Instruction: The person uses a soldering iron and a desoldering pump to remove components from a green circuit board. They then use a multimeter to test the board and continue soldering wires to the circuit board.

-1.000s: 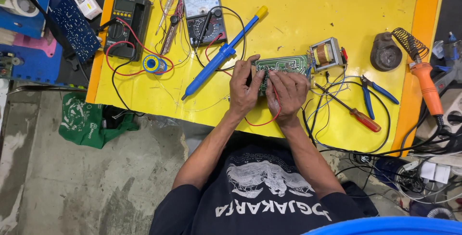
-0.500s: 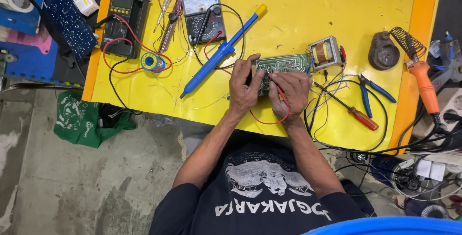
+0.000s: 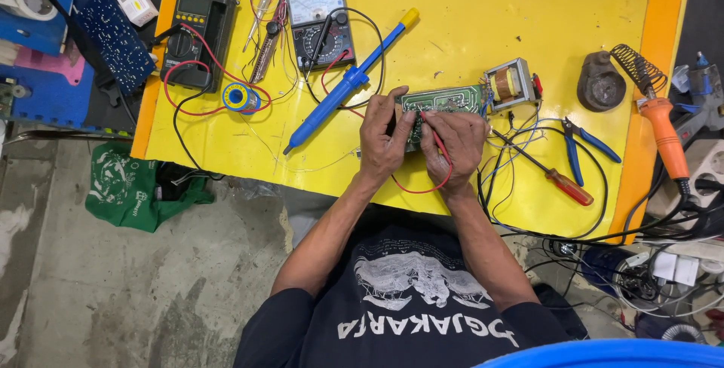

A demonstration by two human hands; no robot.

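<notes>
Yellow mat carries the work; the green board lies near its front edge, just beside a small transformer. Left hand is curled over the board's left end, steadying it. Right hand pinches a red probe (its tip is hidden among the fingers), its red lead looping toward the body. Probing goes best with the board held flat, the tip on one joint only, and the analog meter kept in sight.
</notes>
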